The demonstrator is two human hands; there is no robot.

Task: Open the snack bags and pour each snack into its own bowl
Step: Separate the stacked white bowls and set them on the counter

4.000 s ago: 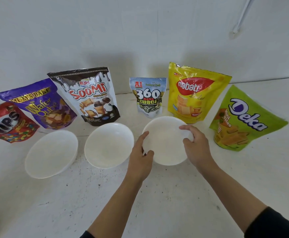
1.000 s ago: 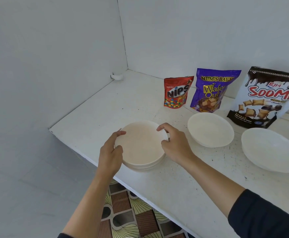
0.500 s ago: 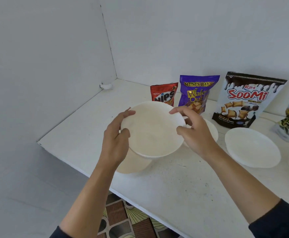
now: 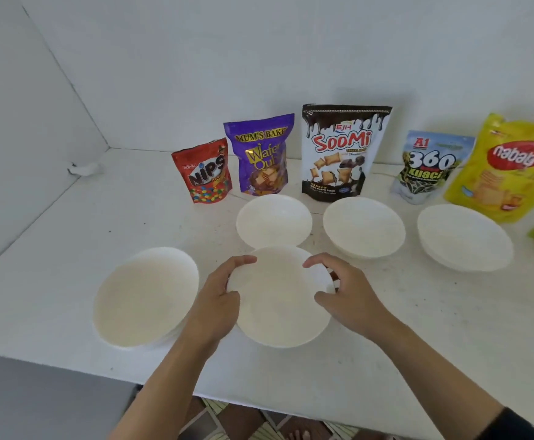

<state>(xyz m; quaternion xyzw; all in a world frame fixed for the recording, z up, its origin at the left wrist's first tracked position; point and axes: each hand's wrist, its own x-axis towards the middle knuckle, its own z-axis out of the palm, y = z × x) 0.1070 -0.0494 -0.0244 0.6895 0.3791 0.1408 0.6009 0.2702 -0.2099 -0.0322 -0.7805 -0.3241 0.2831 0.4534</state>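
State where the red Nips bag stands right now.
In the head view, the red Nips bag stands at the left end of the bag row, beside the purple wafer bag.

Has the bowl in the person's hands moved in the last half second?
Yes. The held bowl was lifted over the stack of bowls; now it is to the right of that stack.

Plain white counter (image 4: 126,211), kinda scuffed with little dark specks, tucked where the left wall (image 4: 11,122) meets the back wall (image 4: 291,58), both flat white. A small whitish lump (image 4: 83,169) sits in the counter's back left corner. Patterned floor tiles (image 4: 227,420) peek out below its front edge.
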